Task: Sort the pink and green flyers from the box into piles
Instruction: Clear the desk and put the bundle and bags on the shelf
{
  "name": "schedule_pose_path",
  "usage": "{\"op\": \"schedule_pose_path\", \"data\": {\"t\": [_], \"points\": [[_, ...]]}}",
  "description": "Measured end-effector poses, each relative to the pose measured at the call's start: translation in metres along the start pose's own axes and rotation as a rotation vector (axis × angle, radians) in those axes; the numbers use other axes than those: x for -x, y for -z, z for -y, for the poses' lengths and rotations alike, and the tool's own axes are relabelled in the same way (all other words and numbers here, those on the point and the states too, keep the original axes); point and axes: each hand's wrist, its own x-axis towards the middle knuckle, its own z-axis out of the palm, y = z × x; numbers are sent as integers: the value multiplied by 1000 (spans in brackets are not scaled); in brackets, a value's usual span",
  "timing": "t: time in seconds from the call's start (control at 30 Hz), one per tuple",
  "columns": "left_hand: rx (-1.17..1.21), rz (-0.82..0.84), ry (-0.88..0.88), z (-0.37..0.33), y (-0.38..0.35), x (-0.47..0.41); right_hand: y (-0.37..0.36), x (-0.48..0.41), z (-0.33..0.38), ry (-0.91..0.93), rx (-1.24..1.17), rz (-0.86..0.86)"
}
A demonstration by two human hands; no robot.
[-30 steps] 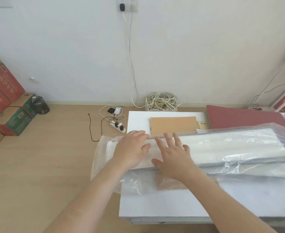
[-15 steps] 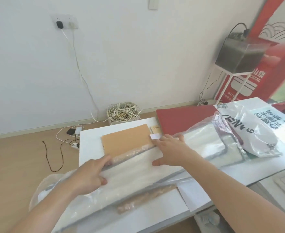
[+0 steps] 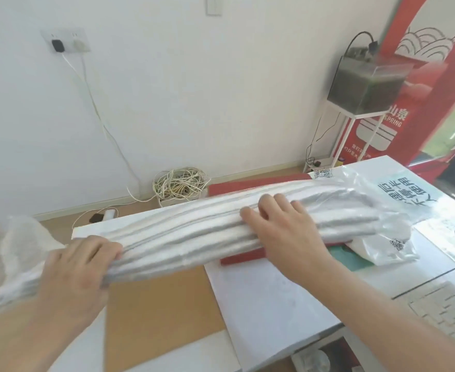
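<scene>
"山泉" and, under it, "SPRING" (start cut off by a stand) are being displayed in white on the red banner [image 3: 419,108]. Smaller white lines below are being shown too blurred to read. Large dark Chinese characters are being shown rotated on the plastic bag [image 3: 368,183], not reliably readable. Two QR codes [image 3: 322,173] [image 3: 396,244] are being shown on that bag, not scannable.

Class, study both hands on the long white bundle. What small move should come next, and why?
Probably lower the bundle flat onto the table. The left hand grips its left end, the right hand only lies flat on top, and the bundle bends between them above the red board, inside a loose bag. Resting it would likely steady it.
</scene>
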Motion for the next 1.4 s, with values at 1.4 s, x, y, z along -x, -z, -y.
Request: {"op": "schedule_pose_path", "data": {"t": [1.4], "points": [[1026,340,1060,-127,-179,-196,-136,-7,-227,-1200,-1221,338]]}}
